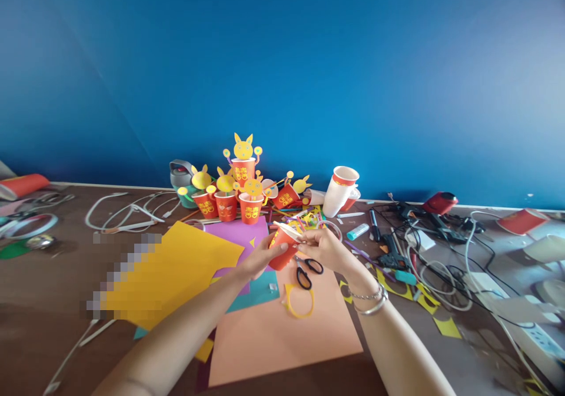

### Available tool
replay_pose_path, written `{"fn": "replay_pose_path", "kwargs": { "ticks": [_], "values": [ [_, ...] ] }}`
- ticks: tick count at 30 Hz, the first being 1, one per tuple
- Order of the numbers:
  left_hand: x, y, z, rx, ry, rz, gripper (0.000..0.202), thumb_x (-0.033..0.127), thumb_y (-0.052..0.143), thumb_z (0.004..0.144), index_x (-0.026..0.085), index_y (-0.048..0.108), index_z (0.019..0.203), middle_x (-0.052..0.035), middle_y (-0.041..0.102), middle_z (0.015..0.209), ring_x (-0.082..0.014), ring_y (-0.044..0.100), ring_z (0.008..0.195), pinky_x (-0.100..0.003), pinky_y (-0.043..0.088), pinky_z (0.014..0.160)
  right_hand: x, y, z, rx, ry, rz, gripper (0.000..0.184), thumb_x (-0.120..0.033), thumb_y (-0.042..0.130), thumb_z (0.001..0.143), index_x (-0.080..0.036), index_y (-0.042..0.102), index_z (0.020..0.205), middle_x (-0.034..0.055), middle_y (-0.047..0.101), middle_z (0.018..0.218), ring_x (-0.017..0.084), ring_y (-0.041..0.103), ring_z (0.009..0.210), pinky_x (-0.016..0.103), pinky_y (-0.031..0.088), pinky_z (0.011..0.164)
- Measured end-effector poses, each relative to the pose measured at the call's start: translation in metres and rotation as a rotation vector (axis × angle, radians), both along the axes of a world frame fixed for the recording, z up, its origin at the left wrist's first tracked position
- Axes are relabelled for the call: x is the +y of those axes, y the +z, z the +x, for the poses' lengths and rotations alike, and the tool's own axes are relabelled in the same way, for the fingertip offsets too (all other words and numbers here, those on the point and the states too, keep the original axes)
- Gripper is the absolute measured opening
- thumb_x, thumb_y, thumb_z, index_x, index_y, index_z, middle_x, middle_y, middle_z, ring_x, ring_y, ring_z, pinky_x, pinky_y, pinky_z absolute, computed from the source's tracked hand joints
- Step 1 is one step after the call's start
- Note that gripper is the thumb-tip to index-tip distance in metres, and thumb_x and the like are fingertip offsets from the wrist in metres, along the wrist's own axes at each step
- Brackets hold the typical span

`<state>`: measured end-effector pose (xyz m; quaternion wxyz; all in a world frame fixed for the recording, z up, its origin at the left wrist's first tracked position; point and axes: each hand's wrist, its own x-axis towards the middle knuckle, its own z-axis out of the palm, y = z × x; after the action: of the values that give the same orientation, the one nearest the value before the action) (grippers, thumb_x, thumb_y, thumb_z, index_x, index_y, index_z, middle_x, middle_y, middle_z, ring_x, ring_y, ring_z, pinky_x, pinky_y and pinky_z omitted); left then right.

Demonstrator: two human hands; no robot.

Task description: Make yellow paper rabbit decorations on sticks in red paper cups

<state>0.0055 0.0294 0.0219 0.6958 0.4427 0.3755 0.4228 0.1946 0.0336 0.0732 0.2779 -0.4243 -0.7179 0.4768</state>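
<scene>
A red paper cup with a white rim is tilted over the paper sheets, its mouth toward the upper right. My left hand wraps around its left side. At the cup's right edge, the fingers of my right hand are closed together against the rim; whether something small is pinched there too is hidden. Black-handled scissors lie just below the cup, partly covered by my right hand. Under them rests a cut yellow paper ring on a large peach paper sheet.
Several red cups with yellow rabbit-like paper heads stand along the blue wall. Stacked white cups are right of them. Yellow paper lies left. Glue guns, tangled cables and a power strip crowd the right.
</scene>
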Motion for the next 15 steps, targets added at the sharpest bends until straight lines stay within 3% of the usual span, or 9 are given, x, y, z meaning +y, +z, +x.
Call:
{"fn": "replay_pose_path", "kwargs": {
  "ticks": [4,9,15],
  "values": [
    [0.0006,-0.0063,-0.0012,-0.07,-0.035,-0.032,0.06,0.047,0.077,0.068,0.012,0.058,0.112,-0.0132,0.07,0.096,-0.0216,0.067,0.073,-0.031,0.05,0.065,0.0025,0.0,0.0026,0.02,-0.016,0.02,0.021,-0.031,0.057,0.078,-0.017,0.057,0.063,-0.0024,0.052,0.056,0.01,0.044,0.051,0.023,0.031,0.048],
    [0.0006,-0.0083,-0.0023,-0.079,-0.092,-0.02,0.064,0.049,0.073,0.071,0.013,0.053,0.12,-0.0134,0.07,0.098,-0.0196,0.066,0.068,-0.032,0.051,0.065,0.0015,0.0034,0.0019,0.018,0.015,0.006,0.024,-0.033,0.058,0.078,-0.018,0.053,0.06,-0.0038,0.047,0.053,0.008,0.038,0.049,0.023,0.026,0.047],
    [0.0003,-0.0021,-0.0018,0.054,-0.065,0.088,0.065,0.048,0.076,0.068,0.014,0.055,0.119,-0.0129,0.066,0.114,-0.0271,0.064,0.1,-0.033,0.05,0.081,-0.0006,0.0001,-0.0015,-0.016,-0.021,0.032,0.028,-0.03,0.054,0.078,-0.019,0.042,0.056,-0.0054,0.038,0.051,0.007,0.032,0.047,0.023,0.022,0.046]
  ]
}}
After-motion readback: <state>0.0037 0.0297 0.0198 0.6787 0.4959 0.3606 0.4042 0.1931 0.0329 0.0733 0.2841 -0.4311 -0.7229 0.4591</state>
